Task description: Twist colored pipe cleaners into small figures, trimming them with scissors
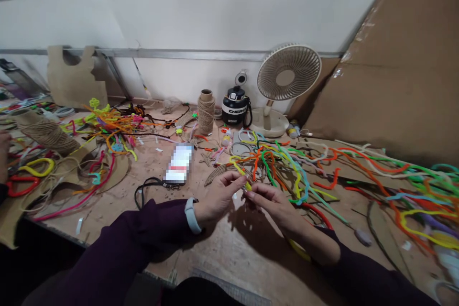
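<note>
Fingertips of your left hand (218, 198) and right hand (274, 205) meet, both pinched closed on a yellow pipe cleaner (241, 172), just in front of the phone (178, 164) on the counter (229, 248).

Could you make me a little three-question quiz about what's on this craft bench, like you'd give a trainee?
1. True or false: the left hand and right hand meet on a yellow pipe cleaner.
2. What lies just left of the hands on the table? A) the phone B) scissors C) a cup
3. Fill in: behind the twine spool and the black bottle, by the wall, stands a small ____.

Key: 1 true; 2 A; 3 fan.
</note>
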`<state>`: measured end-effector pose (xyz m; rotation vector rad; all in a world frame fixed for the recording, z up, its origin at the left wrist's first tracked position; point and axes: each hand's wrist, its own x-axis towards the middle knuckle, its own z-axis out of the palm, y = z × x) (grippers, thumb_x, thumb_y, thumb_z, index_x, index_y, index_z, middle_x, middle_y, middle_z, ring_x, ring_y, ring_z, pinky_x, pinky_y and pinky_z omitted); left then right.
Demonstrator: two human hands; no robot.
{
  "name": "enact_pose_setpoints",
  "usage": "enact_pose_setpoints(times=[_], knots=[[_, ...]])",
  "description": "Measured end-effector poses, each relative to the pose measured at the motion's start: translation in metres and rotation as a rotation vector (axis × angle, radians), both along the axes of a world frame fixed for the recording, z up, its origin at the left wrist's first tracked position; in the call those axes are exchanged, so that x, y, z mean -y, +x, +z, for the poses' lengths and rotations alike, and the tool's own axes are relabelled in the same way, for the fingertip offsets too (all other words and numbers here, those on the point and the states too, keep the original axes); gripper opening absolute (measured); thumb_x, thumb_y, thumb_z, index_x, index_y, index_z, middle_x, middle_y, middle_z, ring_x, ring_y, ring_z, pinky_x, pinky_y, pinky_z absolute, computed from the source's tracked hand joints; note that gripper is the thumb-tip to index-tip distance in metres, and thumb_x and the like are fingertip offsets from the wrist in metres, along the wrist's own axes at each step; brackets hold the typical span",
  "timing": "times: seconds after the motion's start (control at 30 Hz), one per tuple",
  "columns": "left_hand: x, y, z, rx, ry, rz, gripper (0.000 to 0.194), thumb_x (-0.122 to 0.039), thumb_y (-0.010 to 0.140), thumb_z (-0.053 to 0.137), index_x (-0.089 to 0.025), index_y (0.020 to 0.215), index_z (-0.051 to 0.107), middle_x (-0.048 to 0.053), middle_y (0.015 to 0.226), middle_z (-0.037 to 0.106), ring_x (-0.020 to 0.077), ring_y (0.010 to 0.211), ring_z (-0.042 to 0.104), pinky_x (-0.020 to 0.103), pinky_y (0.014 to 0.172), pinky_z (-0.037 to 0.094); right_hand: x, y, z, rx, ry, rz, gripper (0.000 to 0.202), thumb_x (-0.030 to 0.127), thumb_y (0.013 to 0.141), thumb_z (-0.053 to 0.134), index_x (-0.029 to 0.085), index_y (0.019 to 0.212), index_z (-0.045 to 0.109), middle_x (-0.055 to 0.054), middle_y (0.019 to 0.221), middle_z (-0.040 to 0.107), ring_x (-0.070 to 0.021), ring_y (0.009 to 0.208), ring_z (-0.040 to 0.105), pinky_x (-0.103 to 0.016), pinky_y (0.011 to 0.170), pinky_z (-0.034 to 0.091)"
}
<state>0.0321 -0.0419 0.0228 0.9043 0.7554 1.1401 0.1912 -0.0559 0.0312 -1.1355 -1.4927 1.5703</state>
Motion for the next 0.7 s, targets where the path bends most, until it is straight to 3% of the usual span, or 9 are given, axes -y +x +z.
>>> enact_pose_setpoints(times=[0.2,0.33,0.5,0.6,0.7], knots=[[-0.005,-0.003,-0.002,-0.144,0.108,0.051,0.038,-0.049,0.072,0.073,-0.014,0.073,0.058,-0.002,0.072,0.053,0.0102,0.070,0.047,0.024,0.070,0.040,0.000,0.001,-0.006,0.001,0.080,-0.073,0.036,0.054,0.079,0.066,0.018,0.077,0.063,0.000,0.068,0.059,-0.0132,0.064,0.052,-0.027,0.060,0.039],[-0.010,-0.010,-0.001,-0.371,0.273,0.005,0.033,-0.045,0.081,0.063,-0.014,0.072,0.057,-0.001,0.071,0.053,0.0113,0.069,0.048,0.025,0.069,0.039,-0.001,0.005,-0.003,0.042,0.102,-0.039,0.038,0.055,0.081,0.064,0.018,0.075,0.061,-0.001,0.069,0.059,-0.0133,0.065,0.052,-0.027,0.061,0.039],[-0.019,-0.022,0.010,-0.683,0.482,-0.192,0.024,-0.034,0.083,0.061,-0.014,0.069,0.060,0.000,0.070,0.056,0.0126,0.071,0.050,0.025,0.070,0.038,-0.014,0.021,0.007,0.121,-0.037,0.182,0.041,0.057,0.079,0.065,0.016,0.073,0.060,0.001,0.063,0.056,-0.0104,0.057,0.048,-0.024,0.054,0.035],[-0.021,-0.025,0.016,-0.699,0.443,-0.420,0.025,-0.036,0.083,0.061,-0.014,0.072,0.062,0.001,0.072,0.060,0.0127,0.071,0.052,0.025,0.069,0.039,-0.022,0.030,0.014,0.158,-0.118,0.373,0.041,0.055,0.079,0.065,0.015,0.074,0.060,0.001,0.063,0.056,-0.0099,0.057,0.049,-0.024,0.052,0.034],[-0.021,-0.026,0.017,-0.647,0.356,-0.557,0.029,-0.041,0.082,0.063,-0.013,0.074,0.063,0.001,0.072,0.060,0.0121,0.070,0.052,0.024,0.068,0.039,-0.025,0.035,0.019,0.175,-0.157,0.480,0.040,0.054,0.080,0.065,0.014,0.079,0.062,0.001,0.065,0.057,-0.0102,0.059,0.050,-0.024,0.054,0.035]])
